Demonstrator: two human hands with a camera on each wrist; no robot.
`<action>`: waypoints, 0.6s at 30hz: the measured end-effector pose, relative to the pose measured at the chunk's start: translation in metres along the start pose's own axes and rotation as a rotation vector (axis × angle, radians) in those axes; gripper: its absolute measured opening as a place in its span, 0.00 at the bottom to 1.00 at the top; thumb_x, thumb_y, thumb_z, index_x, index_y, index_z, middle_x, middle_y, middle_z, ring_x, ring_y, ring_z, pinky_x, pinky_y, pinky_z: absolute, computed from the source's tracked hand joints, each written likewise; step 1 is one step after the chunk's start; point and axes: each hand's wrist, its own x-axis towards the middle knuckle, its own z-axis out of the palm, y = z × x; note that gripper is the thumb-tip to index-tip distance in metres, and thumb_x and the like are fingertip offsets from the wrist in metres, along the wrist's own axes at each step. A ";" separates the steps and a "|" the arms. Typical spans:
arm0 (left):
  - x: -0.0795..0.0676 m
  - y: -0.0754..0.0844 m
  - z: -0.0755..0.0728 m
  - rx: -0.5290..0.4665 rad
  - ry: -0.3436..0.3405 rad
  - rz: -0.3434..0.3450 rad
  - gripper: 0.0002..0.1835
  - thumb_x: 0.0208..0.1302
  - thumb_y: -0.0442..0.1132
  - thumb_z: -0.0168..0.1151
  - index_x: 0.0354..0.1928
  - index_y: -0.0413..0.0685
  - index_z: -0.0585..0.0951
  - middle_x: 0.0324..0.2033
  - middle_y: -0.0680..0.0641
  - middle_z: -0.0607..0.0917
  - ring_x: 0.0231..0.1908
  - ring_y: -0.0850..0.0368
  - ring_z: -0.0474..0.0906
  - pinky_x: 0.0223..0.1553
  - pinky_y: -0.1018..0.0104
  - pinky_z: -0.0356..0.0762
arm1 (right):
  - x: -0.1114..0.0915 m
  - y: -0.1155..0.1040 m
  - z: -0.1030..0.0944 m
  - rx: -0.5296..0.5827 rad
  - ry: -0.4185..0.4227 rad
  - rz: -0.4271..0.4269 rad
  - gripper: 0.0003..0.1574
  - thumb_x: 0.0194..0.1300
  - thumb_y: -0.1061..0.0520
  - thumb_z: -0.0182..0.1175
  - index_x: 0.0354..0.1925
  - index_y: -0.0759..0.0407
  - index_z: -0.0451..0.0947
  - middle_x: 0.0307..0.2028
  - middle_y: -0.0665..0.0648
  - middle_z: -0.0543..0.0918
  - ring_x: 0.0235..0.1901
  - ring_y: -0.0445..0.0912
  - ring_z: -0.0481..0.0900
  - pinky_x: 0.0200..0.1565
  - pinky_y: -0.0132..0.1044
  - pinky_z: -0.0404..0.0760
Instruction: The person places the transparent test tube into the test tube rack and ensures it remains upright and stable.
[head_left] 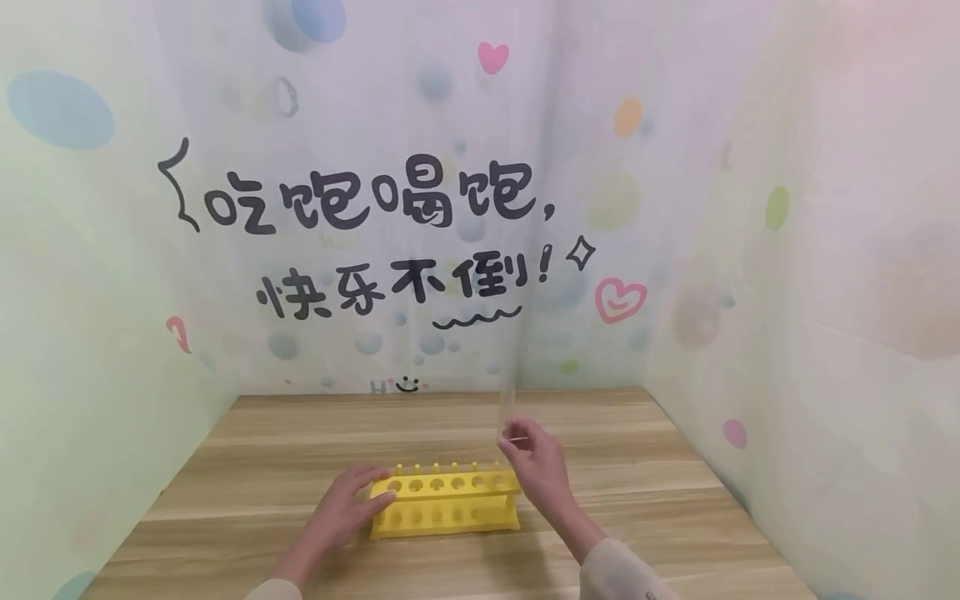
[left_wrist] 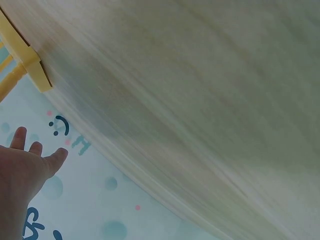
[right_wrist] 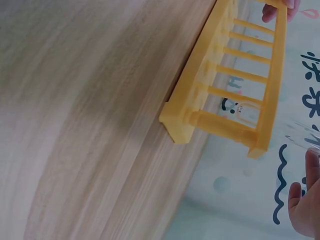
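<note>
A yellow test tube rack (head_left: 445,490) stands upright on the table, its top plate holding a row of round holes and a row of short pegs along the back. My left hand (head_left: 347,504) holds the rack's left end, thumb at the front edge and fingers over the top. Above the right end, my right hand (head_left: 538,468) pinches a clear test tube (head_left: 507,408) between thumb and fingertips. The tube is faint against the wall. In the right wrist view, the transparent tube (right_wrist: 299,135) shows close to the rack's top plate (right_wrist: 272,90).
A wood-grain table (head_left: 315,433) lies under the rack. Pale printed curtains (head_left: 420,100) with dots, hearts and dark lettering close off the back and both sides.
</note>
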 end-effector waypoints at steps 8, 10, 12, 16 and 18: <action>-0.001 -0.001 0.000 -0.012 0.000 0.004 0.25 0.60 0.57 0.62 0.56 0.53 0.78 0.63 0.40 0.72 0.66 0.37 0.61 0.64 0.35 0.58 | -0.006 0.010 0.002 -0.027 -0.032 -0.005 0.16 0.59 0.59 0.65 0.48 0.56 0.77 0.38 0.50 0.83 0.40 0.46 0.84 0.39 0.28 0.83; -0.001 0.000 0.000 -0.013 0.000 0.004 0.25 0.61 0.57 0.62 0.56 0.53 0.78 0.63 0.40 0.72 0.66 0.37 0.61 0.64 0.34 0.58 | -0.007 0.012 0.003 -0.032 -0.038 0.002 0.17 0.59 0.60 0.65 0.48 0.56 0.77 0.38 0.51 0.83 0.40 0.46 0.84 0.38 0.27 0.83; -0.001 0.000 0.000 -0.013 -0.001 0.001 0.25 0.61 0.56 0.62 0.56 0.53 0.78 0.63 0.40 0.72 0.66 0.36 0.61 0.64 0.34 0.58 | -0.008 0.013 0.004 -0.033 -0.042 0.010 0.16 0.59 0.59 0.65 0.47 0.55 0.77 0.38 0.50 0.83 0.41 0.46 0.84 0.38 0.27 0.83; -0.001 0.000 -0.001 -0.007 -0.003 -0.007 0.25 0.61 0.57 0.62 0.57 0.54 0.78 0.64 0.40 0.71 0.66 0.36 0.61 0.63 0.34 0.59 | -0.010 0.016 0.005 -0.036 -0.053 0.009 0.16 0.59 0.59 0.66 0.47 0.54 0.77 0.39 0.52 0.83 0.41 0.48 0.84 0.39 0.27 0.83; -0.001 0.000 -0.001 -0.004 -0.004 -0.010 0.25 0.61 0.57 0.61 0.57 0.54 0.78 0.64 0.40 0.71 0.66 0.36 0.61 0.63 0.34 0.59 | -0.011 0.018 0.005 -0.036 -0.066 0.012 0.17 0.59 0.58 0.65 0.47 0.54 0.77 0.39 0.52 0.83 0.41 0.48 0.83 0.39 0.28 0.83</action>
